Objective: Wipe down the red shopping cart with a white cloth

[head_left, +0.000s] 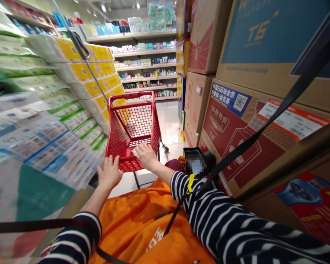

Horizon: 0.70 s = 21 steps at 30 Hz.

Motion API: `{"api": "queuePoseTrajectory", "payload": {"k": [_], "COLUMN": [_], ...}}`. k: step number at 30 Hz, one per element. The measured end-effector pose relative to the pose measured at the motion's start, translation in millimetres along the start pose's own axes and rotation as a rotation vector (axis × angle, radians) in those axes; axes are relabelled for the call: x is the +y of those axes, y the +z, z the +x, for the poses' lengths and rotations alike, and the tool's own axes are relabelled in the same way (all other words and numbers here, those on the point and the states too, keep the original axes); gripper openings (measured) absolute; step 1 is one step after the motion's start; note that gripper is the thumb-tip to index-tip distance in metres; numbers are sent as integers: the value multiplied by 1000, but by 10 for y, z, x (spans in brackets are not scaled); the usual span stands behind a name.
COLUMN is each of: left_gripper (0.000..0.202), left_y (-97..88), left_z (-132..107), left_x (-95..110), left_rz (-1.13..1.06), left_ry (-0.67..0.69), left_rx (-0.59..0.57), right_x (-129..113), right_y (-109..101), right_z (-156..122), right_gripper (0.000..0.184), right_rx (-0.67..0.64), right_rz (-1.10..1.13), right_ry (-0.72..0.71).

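A red plastic shopping cart (pixel 134 128) stands in the aisle just ahead of me, its basket looking empty. My left hand (pixel 109 173) rests on the near rim at the left, fingers lying over the edge. My right hand (pixel 146 154) lies on the near rim at the right, fingers curled over a small white thing that I cannot make out. Both arms wear navy and white striped sleeves. An orange vest (pixel 134 227) covers my front.
Stacked tissue packs (pixel 57 121) fill the shelves close on the left. Tall cardboard cartons (pixel 236 121) wall the right side. A black bag (pixel 200 161) sits by the cartons. The white tiled aisle (pixel 170 124) runs ahead to product shelves (pixel 145 66). A black strap (pixel 264 128) crosses the view.
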<state>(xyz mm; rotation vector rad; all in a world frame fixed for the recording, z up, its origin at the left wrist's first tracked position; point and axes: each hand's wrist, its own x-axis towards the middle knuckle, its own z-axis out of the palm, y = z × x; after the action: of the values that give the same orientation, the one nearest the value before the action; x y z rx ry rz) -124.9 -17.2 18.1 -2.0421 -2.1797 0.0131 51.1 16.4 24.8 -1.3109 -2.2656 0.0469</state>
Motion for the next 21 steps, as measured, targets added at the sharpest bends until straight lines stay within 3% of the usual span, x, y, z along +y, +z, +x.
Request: {"api": "queuePoseTrajectory", "payload": {"k": [4, 12, 16, 19, 21], "left_gripper": [66, 65, 60, 60, 63], "left_y": [41, -50, -121, -139, -150], "left_z": [-5, -40, -59, -57, -59], "left_x": [-25, 64, 34, 29, 52], "left_rz": [-41, -46, -88, -152, -198], "left_ry": [-3, 28, -19, -84, -100], "left_rx": [-10, -27, -50, -63, -85], "right_x": [106, -346, -82, 178, 216], "right_y": [-51, 240, 119, -14, -42], "right_z": [1, -23, -40, -45, -42], "right_gripper": [32, 50, 32, 32, 33], "right_rx": [3, 14, 12, 27, 60], "right_rz": [-8, -17, -50, -60, -57], "right_ry": [101, -79, -49, 35, 47]}}
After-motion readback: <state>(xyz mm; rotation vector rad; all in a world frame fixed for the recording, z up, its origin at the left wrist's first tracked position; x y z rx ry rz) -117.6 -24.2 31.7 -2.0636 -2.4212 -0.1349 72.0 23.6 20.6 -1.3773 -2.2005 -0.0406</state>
